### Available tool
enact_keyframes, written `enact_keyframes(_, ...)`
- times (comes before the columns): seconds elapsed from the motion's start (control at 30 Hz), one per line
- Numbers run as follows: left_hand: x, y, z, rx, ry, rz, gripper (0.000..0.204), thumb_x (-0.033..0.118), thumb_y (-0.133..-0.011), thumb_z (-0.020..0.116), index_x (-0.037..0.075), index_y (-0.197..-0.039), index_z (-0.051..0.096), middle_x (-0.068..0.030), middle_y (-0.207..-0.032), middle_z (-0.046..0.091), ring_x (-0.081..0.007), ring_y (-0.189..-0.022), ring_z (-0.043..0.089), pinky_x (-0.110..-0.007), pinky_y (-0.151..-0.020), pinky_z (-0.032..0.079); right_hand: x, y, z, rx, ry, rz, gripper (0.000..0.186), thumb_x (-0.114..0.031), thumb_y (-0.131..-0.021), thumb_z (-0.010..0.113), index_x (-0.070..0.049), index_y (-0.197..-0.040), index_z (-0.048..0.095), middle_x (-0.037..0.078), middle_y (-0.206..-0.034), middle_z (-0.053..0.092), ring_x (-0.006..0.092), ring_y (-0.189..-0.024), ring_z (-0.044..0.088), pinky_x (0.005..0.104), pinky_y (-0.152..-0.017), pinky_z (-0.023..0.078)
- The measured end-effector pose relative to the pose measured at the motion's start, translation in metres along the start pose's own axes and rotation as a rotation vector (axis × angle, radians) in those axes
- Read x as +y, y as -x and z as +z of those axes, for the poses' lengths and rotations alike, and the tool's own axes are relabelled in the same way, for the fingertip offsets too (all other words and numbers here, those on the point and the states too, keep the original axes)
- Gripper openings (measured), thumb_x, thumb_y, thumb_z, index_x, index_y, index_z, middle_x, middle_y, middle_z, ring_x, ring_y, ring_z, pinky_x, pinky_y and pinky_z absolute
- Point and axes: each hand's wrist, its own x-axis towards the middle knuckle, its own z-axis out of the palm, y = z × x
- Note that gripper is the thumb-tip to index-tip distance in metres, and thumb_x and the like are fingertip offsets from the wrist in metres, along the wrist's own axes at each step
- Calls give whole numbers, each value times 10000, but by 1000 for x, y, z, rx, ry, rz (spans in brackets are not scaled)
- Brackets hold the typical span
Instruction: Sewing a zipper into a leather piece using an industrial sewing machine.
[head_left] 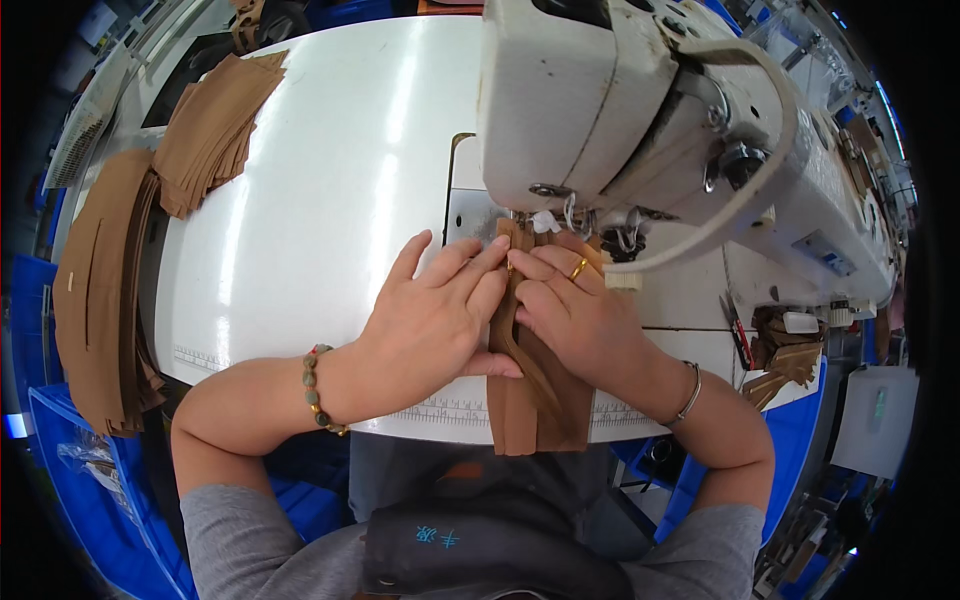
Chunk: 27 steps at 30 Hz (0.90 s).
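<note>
A brown fabric piece (pixel 515 415) lies folded lengthwise under the white sewing machine head (pixel 560 110), its near end reaching over the table's front edge. My left hand (pixel 435 305) rests on its left side with fingers spread and the thumb stretched across the cloth. Close to the needle area, the left index fingertip presses the fabric. My right hand (pixel 580 310) is closed, its bent fingers gripping the fold of the fabric from the right. The needle and presser foot are mostly hidden by the machine head and my fingers.
Stacked brown fabric pieces (pixel 220 130) lie at the table's far left, with another stack (pixel 100 290) hanging beside its left edge. Red-handled snips (pixel 740 340) and brown scraps (pixel 790 365) sit at the right. Blue bins (pixel 110 480) stand below on the left.
</note>
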Motion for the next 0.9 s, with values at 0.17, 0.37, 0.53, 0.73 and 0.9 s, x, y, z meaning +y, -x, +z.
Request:
enact_keyframes(0.17,0,0,0,10,-6,7,895,691,-748,750,18,-1320,607,-124,-1396,616,-319,-1328,545,-564,-1180,355,0,2,-5,32,19,-61,396,-197,-785,828,-48,-1112,663,132,-1379,643,315,-1242,638,425,-1013,573)
enact_keyframes(0.37,-3,1,1,11,-9,19,900,694,-751,747,8,-1318,616,-129,-1414,609,-328,-1363,528,-558,-1176,359,3,11,-8,-52,-17,74,422,-367,-852,780,-64,-1130,686,93,-1116,691,286,-970,703,465,-903,544)
enact_keyframes(0.53,-5,0,2,38,-1,29,906,697,-747,744,-1,-1312,619,-133,-1424,604,-338,-1404,506,-545,-1171,368,2,16,-5,-50,64,38,515,-377,-841,801,-66,-1235,688,106,-1367,640,315,-1208,645,382,-810,592)
enact_keyframes(0.73,0,3,1,9,8,50,886,682,-811,688,-54,-1298,610,-190,-1504,560,-350,-1424,469,-556,-1159,374,-3,19,-12,-99,131,4,550,-395,-823,790,-66,-1250,684,107,-1447,615,324,-1318,606,381,-834,597)
enact_keyframes(0.9,-3,-1,2,4,-31,65,890,691,-816,673,-54,-1298,602,-194,-1505,559,-351,-1422,469,-554,-1152,372,-5,19,-12,-152,134,52,590,-393,-802,793,-65,-1277,670,121,-1485,586,330,-1334,593,405,-886,587)
